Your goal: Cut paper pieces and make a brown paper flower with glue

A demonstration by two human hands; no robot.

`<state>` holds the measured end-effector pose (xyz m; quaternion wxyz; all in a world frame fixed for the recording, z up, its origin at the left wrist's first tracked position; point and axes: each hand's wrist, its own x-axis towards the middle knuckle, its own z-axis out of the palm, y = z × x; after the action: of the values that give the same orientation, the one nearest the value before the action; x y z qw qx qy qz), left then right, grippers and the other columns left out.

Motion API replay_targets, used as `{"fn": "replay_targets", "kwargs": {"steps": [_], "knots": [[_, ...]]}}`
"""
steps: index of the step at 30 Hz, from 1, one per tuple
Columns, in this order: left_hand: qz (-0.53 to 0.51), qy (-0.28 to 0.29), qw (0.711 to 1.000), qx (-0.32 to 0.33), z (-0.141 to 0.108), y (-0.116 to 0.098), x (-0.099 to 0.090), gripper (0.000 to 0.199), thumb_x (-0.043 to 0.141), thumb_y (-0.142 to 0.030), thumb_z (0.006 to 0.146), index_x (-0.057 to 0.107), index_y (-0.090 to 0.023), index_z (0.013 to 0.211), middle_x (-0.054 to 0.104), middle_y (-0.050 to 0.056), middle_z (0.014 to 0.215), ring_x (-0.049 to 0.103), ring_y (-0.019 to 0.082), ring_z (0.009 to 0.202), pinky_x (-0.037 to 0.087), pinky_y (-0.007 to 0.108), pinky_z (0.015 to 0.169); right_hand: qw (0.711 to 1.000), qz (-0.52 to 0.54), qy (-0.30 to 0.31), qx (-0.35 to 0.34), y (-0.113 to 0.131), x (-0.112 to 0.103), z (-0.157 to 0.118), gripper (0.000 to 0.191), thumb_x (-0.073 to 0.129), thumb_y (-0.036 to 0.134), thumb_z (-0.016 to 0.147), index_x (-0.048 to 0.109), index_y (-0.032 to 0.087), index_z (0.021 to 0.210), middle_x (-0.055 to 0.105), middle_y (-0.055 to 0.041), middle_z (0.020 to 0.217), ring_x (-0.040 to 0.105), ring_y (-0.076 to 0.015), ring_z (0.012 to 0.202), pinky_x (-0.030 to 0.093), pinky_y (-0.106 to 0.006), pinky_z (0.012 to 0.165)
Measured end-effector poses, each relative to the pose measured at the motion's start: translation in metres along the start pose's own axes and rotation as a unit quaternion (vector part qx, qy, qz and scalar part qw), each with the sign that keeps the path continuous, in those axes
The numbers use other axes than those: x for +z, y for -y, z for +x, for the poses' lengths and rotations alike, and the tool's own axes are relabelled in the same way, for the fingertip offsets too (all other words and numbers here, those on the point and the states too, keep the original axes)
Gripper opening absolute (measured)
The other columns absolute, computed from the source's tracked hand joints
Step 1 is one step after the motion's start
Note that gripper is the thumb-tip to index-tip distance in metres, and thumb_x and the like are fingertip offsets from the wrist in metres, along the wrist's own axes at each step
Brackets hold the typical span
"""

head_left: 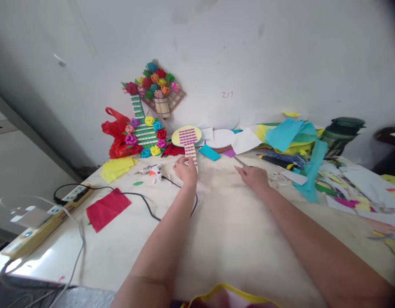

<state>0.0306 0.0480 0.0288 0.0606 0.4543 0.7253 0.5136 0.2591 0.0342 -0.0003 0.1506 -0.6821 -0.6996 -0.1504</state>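
Note:
My left hand [185,171] has its fingers closed at the lower stem of a yellow paper cutout [175,137]. The cutout has an oval head and a narrow stem, both covered with rows of purple strips. Further right, my right hand [254,176] is closed around scissors [240,161]; only the metal blades show, pointing up and left, and the handles are hidden. Between the hands lie a folded blue paper piece [210,152] and a purple scrap [230,152]. A white glue gun [156,172] rests left of my left hand.
Against the wall stands a green guitar-shaped craft [146,134] with paper flowers. A power strip [46,222] and cords run along the left. Red cloth-like paper [108,208] lies nearby. Paper scraps [360,188], a black-and-yellow cutter [276,162] and a dark green bottle [341,136] are at right.

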Motion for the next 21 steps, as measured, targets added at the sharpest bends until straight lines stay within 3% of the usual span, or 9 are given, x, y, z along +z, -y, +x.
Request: {"fn": "replay_targets", "kwargs": {"steps": [2,5,10,16,21], "knots": [[0.038,-0.054,0.998,-0.006,0.009,0.006,-0.016,0.022,0.05,-0.028,0.076,0.059,-0.02,0.095,0.057,0.007,0.109,0.041,0.025,0.112,0.031,0.038,0.093,0.999,0.007,0.006,-0.051,0.014,0.001,-0.002,0.054,0.027,0.048,0.089,0.068,0.017,0.075,0.068,-0.0109,0.071,0.061,-0.0192,0.067,0.027,-0.027,0.056],[0.1,-0.107,0.988,-0.039,0.025,0.025,-0.034,0.035,0.053,-0.016,0.071,0.053,-0.02,0.106,0.053,0.008,0.114,0.033,0.026,0.119,0.026,0.041,0.097,0.991,0.015,0.025,-0.13,0.035,0.003,-0.005,0.044,0.031,0.042,0.089,0.067,0.018,0.078,0.069,-0.0086,0.075,0.062,-0.0182,0.069,0.028,-0.026,0.057],[0.129,-0.087,0.978,-0.141,0.044,0.066,-0.042,0.045,0.055,-0.009,0.064,0.052,-0.02,0.108,0.047,0.012,0.115,0.034,0.031,0.116,0.032,0.041,0.092,0.982,0.036,0.041,-0.18,0.063,0.003,-0.005,0.039,0.033,0.038,0.089,0.066,0.018,0.081,0.07,-0.0084,0.08,0.063,-0.0187,0.073,0.029,-0.027,0.059],[0.097,-0.097,0.983,-0.124,0.052,0.076,-0.042,0.045,0.052,-0.003,0.063,0.053,-0.02,0.105,0.043,0.012,0.114,0.039,0.028,0.109,0.035,0.04,0.088,0.978,0.06,0.046,-0.196,0.08,0.003,0.0,0.039,0.035,0.037,0.088,0.067,0.018,0.08,0.069,-0.0081,0.079,0.062,-0.0176,0.073,0.029,-0.026,0.058],[0.074,-0.101,0.988,-0.094,0.065,0.083,-0.053,0.046,0.052,-0.002,0.062,0.053,-0.02,0.105,0.046,0.011,0.112,0.041,0.026,0.107,0.034,0.037,0.09,0.977,0.068,0.04,-0.196,0.081,0.006,0.0,0.039,0.035,0.038,0.088,0.067,0.018,0.078,0.069,-0.0071,0.078,0.062,-0.0176,0.072,0.026,-0.026,0.056]]}}
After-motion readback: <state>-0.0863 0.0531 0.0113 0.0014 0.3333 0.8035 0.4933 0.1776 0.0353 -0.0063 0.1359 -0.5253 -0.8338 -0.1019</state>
